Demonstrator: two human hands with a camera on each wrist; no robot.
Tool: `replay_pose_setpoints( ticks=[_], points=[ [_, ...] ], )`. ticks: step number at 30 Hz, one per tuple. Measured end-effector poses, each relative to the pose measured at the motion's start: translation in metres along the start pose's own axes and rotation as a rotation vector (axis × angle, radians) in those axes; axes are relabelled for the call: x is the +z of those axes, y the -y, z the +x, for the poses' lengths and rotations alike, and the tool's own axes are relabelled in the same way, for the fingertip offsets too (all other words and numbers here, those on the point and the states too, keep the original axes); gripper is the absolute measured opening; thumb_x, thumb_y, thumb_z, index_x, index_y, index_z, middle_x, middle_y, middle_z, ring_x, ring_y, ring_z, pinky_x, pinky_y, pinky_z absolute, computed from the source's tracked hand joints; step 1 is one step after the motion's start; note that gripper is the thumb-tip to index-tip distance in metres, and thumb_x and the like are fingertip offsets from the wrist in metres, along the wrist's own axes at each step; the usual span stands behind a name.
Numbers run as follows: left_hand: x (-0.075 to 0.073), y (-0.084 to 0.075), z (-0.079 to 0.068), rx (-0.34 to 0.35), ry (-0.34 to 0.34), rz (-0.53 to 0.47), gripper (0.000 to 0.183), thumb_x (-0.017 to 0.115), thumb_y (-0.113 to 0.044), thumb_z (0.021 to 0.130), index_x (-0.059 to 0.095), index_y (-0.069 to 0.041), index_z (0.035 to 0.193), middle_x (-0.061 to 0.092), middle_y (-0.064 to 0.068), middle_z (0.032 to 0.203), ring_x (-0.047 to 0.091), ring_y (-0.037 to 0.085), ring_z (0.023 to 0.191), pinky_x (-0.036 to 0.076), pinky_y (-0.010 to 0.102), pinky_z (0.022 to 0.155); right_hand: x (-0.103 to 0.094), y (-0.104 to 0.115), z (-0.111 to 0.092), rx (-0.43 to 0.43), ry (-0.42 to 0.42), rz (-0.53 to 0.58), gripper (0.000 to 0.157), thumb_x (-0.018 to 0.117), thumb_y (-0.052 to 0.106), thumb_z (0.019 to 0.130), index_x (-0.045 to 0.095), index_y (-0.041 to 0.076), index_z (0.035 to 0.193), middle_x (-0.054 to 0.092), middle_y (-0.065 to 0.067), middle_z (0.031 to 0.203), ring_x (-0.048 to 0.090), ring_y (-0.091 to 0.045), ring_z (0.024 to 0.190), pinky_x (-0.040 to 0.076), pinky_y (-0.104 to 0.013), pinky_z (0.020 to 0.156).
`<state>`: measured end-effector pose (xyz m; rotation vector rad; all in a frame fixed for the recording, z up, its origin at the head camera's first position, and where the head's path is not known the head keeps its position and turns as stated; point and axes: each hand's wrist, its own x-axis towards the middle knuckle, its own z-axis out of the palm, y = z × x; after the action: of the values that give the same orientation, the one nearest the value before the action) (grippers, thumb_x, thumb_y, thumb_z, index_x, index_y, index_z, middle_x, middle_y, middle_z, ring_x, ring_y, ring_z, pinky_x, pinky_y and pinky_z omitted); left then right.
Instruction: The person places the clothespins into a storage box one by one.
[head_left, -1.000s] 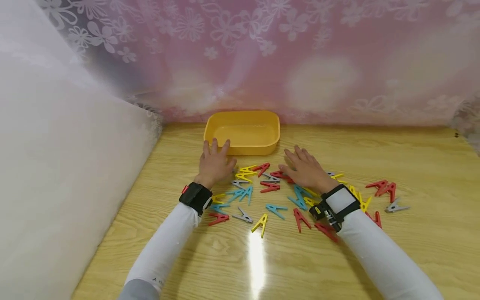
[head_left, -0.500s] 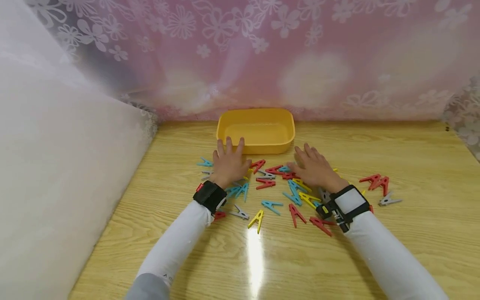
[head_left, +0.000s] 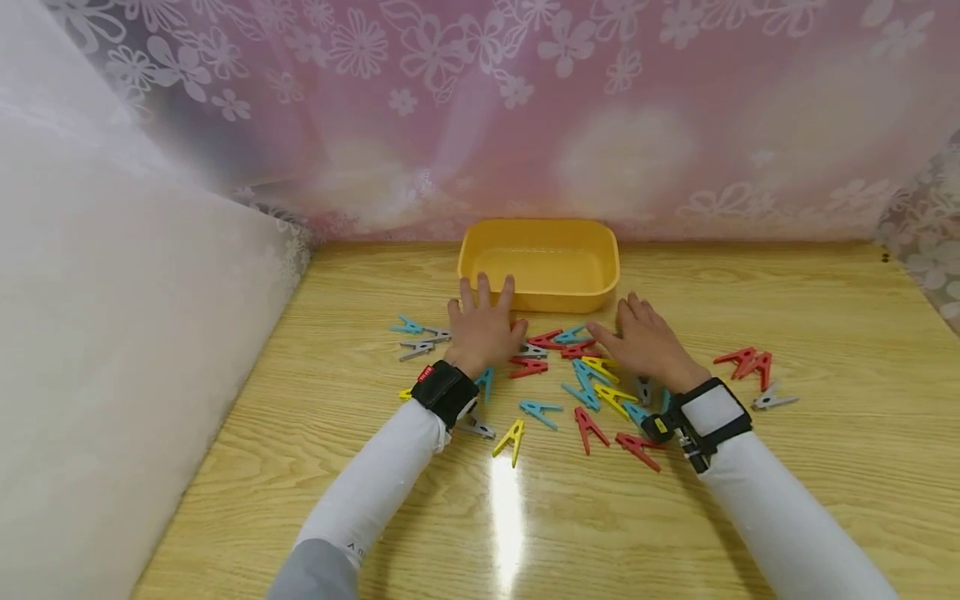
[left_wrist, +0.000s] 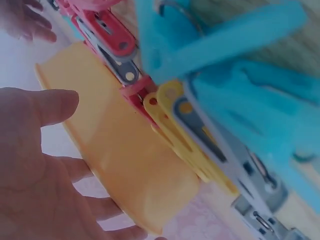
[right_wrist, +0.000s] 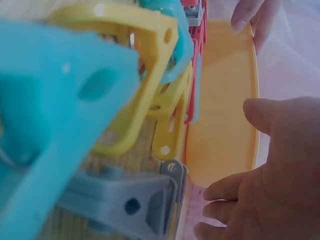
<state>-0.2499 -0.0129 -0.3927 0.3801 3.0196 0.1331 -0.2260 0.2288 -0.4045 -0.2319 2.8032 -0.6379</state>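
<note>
A yellow plastic tub stands at the back of the table against the curtain. My left hand has its fingers spread straight over the tub's front left rim; whether they press on it cannot be told. My right hand, fingers extended, hovers low just in front of the tub's front right corner. Between and beneath the hands lie scattered clothespins, among them a red one, a blue one and a yellow one. The left wrist view also has a grey clothespin close up. Neither hand holds anything.
Two red clothespins and a grey clothespin lie off to the right. More grey and blue clothespins sit to the left. A pink floral curtain backs the wooden table; white cloth hangs at left.
The tub has slid to the right along the curtain, and my left hand has moved right with it. My right hand has shifted slightly right. Clothespins left of the left hand have come into view.
</note>
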Motion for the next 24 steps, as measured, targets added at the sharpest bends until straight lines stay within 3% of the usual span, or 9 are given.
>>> replay_pose_setpoints(
  ticks=[3, 6, 11, 15, 18, 20, 24],
  points=[
    [0.002, 0.001, 0.002, 0.005, -0.01, 0.019, 0.069, 0.04, -0.052, 0.098, 0.01, -0.026, 0.155, 0.007, 0.017, 0.157, 0.003, 0.041, 0.141, 0.013, 0.058, 0.107, 0.0, -0.002, 0.0, -0.008, -0.023, 0.001, 0.089, 0.029, 0.059, 0.098, 0.014, -0.016, 0.144, 0.002, -0.035, 0.151, 0.001, -0.047, 0.139, 0.002, -0.055, 0.11],
    [-0.001, 0.006, 0.001, 0.023, -0.095, -0.005, 0.067, 0.043, -0.051, 0.098, 0.017, -0.022, 0.154, 0.016, 0.017, 0.155, 0.017, 0.04, 0.139, 0.018, 0.058, 0.105, 0.0, -0.003, -0.001, -0.002, -0.086, 0.031, 0.087, 0.027, 0.058, 0.099, 0.018, -0.015, 0.144, 0.01, -0.035, 0.15, 0.008, -0.049, 0.138, 0.008, -0.056, 0.109],
    [-0.022, 0.026, 0.009, 0.019, -0.224, -0.234, 0.062, 0.044, -0.047, 0.099, 0.031, -0.013, 0.149, 0.034, 0.015, 0.147, 0.036, 0.036, 0.129, 0.031, 0.051, 0.101, -0.001, 0.002, -0.004, 0.042, -0.195, 0.134, 0.084, 0.025, 0.057, 0.099, 0.025, -0.014, 0.143, 0.027, -0.034, 0.143, 0.029, -0.052, 0.128, 0.025, -0.062, 0.102],
    [-0.043, 0.05, 0.033, -0.045, -0.181, -0.37, 0.063, 0.044, -0.046, 0.099, 0.031, -0.009, 0.148, 0.04, 0.014, 0.144, 0.047, 0.034, 0.119, 0.042, 0.048, 0.09, -0.002, 0.006, -0.002, 0.096, -0.232, 0.251, 0.078, 0.027, 0.058, 0.098, 0.037, -0.011, 0.134, 0.047, -0.028, 0.118, 0.051, -0.041, 0.098, 0.046, -0.052, 0.079],
    [-0.053, 0.065, 0.053, -0.06, -0.158, -0.416, 0.06, 0.045, -0.04, 0.099, 0.036, -0.003, 0.145, 0.046, 0.016, 0.139, 0.054, 0.033, 0.11, 0.045, 0.047, 0.085, -0.003, 0.006, 0.004, 0.112, -0.221, 0.355, 0.072, 0.029, 0.059, 0.098, 0.047, -0.007, 0.117, 0.054, -0.02, 0.094, 0.052, -0.03, 0.072, 0.042, -0.037, 0.059],
    [-0.056, 0.072, 0.064, -0.056, -0.151, -0.459, 0.055, 0.045, -0.036, 0.099, 0.043, 0.002, 0.139, 0.05, 0.018, 0.134, 0.056, 0.032, 0.106, 0.045, 0.046, 0.085, -0.002, 0.007, 0.009, 0.112, -0.185, 0.428, 0.069, 0.028, 0.059, 0.098, 0.049, -0.006, 0.108, 0.056, -0.017, 0.084, 0.052, -0.027, 0.064, 0.041, -0.033, 0.055],
    [-0.052, 0.081, 0.084, -0.04, -0.134, -0.53, 0.045, 0.045, -0.03, 0.1, 0.053, 0.006, 0.125, 0.057, 0.021, 0.119, 0.056, 0.032, 0.101, 0.044, 0.042, 0.086, 0.0, 0.01, 0.019, 0.136, -0.113, 0.566, 0.069, 0.025, 0.058, 0.099, 0.053, -0.005, 0.101, 0.058, -0.014, 0.08, 0.057, -0.025, 0.062, 0.045, -0.03, 0.056]
  ],
)
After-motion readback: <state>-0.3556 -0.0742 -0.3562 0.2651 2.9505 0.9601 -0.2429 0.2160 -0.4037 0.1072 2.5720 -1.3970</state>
